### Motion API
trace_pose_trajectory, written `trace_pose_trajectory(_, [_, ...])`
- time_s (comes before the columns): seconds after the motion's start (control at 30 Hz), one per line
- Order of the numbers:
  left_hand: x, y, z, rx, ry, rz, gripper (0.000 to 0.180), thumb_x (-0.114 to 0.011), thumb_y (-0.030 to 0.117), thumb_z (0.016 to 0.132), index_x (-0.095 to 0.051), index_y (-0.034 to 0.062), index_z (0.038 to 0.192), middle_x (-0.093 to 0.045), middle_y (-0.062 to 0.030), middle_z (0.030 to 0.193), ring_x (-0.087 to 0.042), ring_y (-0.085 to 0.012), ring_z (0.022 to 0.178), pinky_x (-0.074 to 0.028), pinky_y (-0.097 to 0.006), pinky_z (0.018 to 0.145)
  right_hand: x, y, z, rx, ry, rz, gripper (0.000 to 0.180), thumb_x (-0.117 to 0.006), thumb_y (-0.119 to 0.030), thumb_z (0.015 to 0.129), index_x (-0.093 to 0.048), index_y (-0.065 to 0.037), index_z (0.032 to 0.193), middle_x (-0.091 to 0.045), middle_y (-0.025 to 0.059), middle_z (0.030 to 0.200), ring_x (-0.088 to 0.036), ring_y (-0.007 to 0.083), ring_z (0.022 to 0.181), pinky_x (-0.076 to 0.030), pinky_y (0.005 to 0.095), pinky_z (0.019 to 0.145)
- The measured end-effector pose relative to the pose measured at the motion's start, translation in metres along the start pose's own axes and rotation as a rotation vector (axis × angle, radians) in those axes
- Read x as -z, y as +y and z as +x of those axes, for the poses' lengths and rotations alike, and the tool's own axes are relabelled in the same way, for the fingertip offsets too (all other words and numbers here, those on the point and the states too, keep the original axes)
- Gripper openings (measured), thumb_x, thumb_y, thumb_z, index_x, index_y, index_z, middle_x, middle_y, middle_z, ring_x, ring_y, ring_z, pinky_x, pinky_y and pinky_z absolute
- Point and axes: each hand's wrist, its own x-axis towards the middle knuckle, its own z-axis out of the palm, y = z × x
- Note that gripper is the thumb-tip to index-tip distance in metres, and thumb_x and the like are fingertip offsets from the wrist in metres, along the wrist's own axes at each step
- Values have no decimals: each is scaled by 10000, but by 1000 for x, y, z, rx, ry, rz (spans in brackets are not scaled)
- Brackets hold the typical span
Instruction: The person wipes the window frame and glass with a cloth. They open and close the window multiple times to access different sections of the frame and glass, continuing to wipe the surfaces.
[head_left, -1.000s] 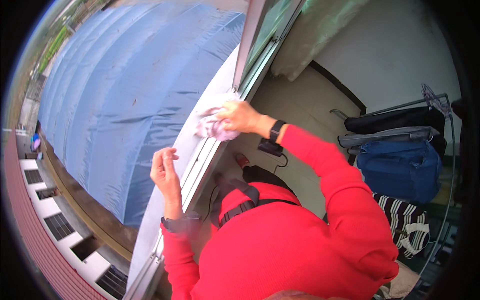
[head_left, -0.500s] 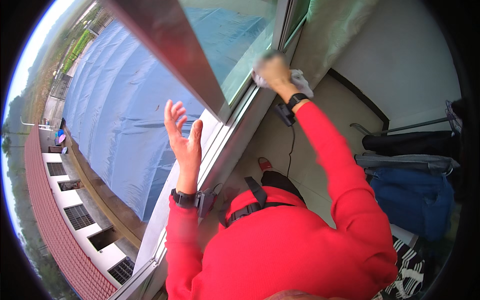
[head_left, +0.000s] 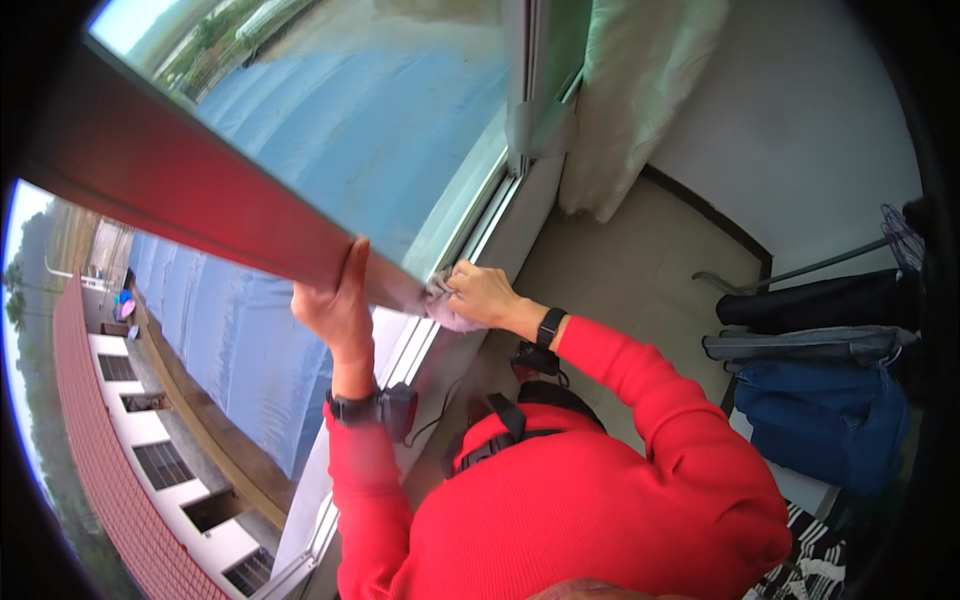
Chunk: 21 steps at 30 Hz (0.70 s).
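My left hand [head_left: 338,318] grips the edge of the sliding window's frame [head_left: 250,215], thumb on the near face and the fingers mostly hidden behind it. A pale, crumpled cloth [head_left: 452,312] is bunched in my right hand [head_left: 486,297]. With it I press against the lower corner of the same frame, just above the window track [head_left: 425,335]. Both wrists carry dark bands with small devices.
Beyond the window lies a large blue sheeted roof [head_left: 400,130], with a red-tiled building [head_left: 95,420] at left. A light curtain [head_left: 640,90] hangs at the far right of the window. Trousers [head_left: 820,400] hang on a rack at right.
My right hand has come back along the track toward me with the cloth. My left hand, spread in the air before, now holds the frame. The window sash stands nearer.
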Motion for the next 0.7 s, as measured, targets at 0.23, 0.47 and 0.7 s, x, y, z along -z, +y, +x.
trace_pose_trajectory(0.23, [62, -3, -19, 30, -2, -32, 100, -769, -71, 747, -698, -47, 813, -699, -61, 765, -618, -105, 681, -504, -253, 677, 42, 30, -43, -167, 0, 164, 273, -622, -260, 771, -709, -51, 924, -652, 144, 972, -653, 326, 870, -521, 400, 784])
trace_pose_trajectory(0.47, [148, -22, -56, 231, 123, -167, 187, -696, -97, 799, -654, -107, 981, -717, -154, 841, -684, -180, 763, -552, -297, 749, 49, 37, -68, -274, -15, 271, 269, -623, -208, 783, -670, 19, 919, -663, 175, 994, -652, 329, 887, -507, 379, 797])
trace_pose_trajectory(0.7, [246, -40, -94, 148, 210, 6, 327, -677, 61, 877, -568, -118, 1127, -676, -196, 1008, -673, -209, 750, -588, -380, 810, 45, 23, -67, -267, -102, 329, 349, -639, -278, 783, -710, -33, 1021, -676, 144, 1061, -653, 337, 963, -511, 386, 846])
